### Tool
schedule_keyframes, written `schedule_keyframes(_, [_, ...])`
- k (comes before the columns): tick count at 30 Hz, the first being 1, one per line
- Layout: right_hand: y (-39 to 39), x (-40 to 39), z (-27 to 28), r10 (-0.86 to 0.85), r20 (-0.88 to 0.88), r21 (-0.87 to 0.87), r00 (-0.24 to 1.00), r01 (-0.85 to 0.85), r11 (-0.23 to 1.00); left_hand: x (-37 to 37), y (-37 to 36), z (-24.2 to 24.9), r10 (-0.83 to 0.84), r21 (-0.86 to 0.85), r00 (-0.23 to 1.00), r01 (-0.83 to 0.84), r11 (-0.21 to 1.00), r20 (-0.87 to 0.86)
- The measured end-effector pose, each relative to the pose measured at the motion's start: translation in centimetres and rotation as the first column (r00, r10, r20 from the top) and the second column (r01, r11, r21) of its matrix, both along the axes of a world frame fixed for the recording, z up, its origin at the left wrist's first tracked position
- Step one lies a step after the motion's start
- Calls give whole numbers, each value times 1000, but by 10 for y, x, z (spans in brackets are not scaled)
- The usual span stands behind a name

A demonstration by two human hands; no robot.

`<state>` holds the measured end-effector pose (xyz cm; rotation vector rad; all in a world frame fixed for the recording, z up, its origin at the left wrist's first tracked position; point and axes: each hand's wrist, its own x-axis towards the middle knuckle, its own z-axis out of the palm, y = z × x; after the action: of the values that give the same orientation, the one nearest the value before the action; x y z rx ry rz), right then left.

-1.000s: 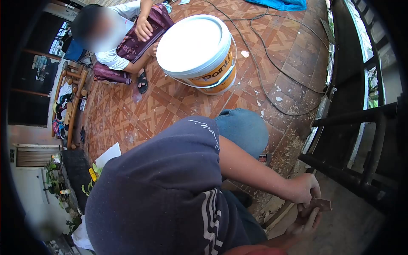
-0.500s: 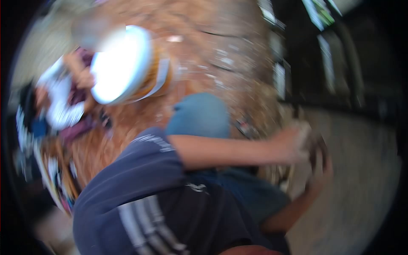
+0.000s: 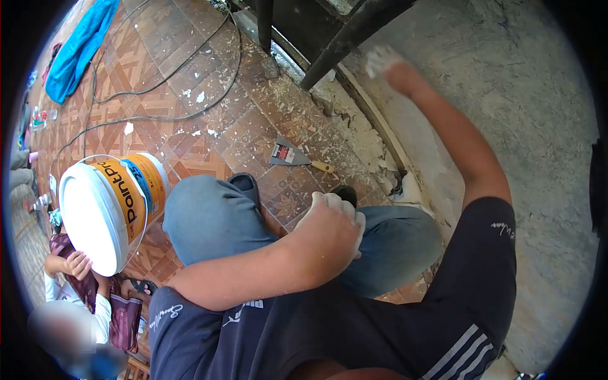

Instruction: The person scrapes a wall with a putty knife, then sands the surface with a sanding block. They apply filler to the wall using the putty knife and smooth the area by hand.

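Observation:
My left hand (image 3: 332, 231) is curled into a fist over my lap, its knuckles coated in whitish powder. Whatever the fist may hold is hidden. My right hand (image 3: 386, 66), also whitened at the fingers, reaches out at the grey wall (image 3: 506, 95), close to a dark metal bar (image 3: 345, 44); its fingers are smeared. A putty knife (image 3: 292, 154) with a wooden handle lies on the tiled floor beyond my left hand, amid pale flakes.
A Paint Pro bucket (image 3: 133, 190) with a white lid stands at left, and another person's hand (image 3: 79, 265) is at its rim. A cable (image 3: 171, 118) snakes over the tiles near a blue cloth (image 3: 79, 50). Broken plaster (image 3: 354, 120) lines the wall's base.
My hands were together at the right, blurred around something indistinct. They are now apart: the left over my lap, the right stretched to the wall. The view has turned, bringing the putty knife into clear sight.

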<state>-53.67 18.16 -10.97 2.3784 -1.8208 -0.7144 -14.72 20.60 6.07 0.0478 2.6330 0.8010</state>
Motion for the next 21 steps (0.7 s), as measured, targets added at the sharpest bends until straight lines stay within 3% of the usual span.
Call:
schedule_keyframes(3, [-47,-5,10,-123,-149,-28,981,121,992,2,0,-5,93,-62,995,-95,994,-30])
schedule_keyframes(6, [-13,-34,-17,10,-220,-116,975,-37,993,2,-6,-6,149,-112,989,-150,982,-18])
schedule_keyframes(8, [51,-43,-35,-61,-15,-162,998,58,985,2,-4,-4,182,-142,982,-186,972,-39])
schedule_keyframes(9, [85,-30,-23,-155,-29,-12,987,155,988,2,-5,0,172,-109,985,-174,979,-34])
schedule_keyframes(10, [119,-35,-26,-54,-168,138,984,78,987,3,-5,2,166,-94,985,-169,981,-44])
schedule_keyframes(11, [170,-43,-37,-106,8,-16,994,106,994,4,-5,4,162,-80,985,-166,983,-57])
schedule_keyframes(12, [191,-32,-28,-469,-229,479,853,519,709,6,-4,5,156,-63,985,-161,985,-72])
schedule_keyframes(13, [244,-44,-46,-373,-117,343,920,390,854,7,-4,6,145,-43,987,-149,988,-74])
schedule_keyframes(15, [265,-29,-37,-319,-244,539,916,402,741,9,-8,6,102,-24,991,-105,994,-90])
schedule_keyframes(18, [238,-17,-49,-470,-149,531,870,471,704,5,-11,-4,75,-45,992,-80,996,-104])
schedule_keyframes(19, [182,7,-28,-484,-160,567,861,481,668,2,-13,-5,62,-55,994,-67,996,-87])
schedule_keyframes(20, [132,24,-10,-451,-108,532,886,435,726,-1,-17,-7,50,-65,996,-54,996,-71])
schedule_keyframes(21, [95,21,-11,-311,77,337,947,268,902,-2,-17,-8,39,-75,998,-43,996,-54])
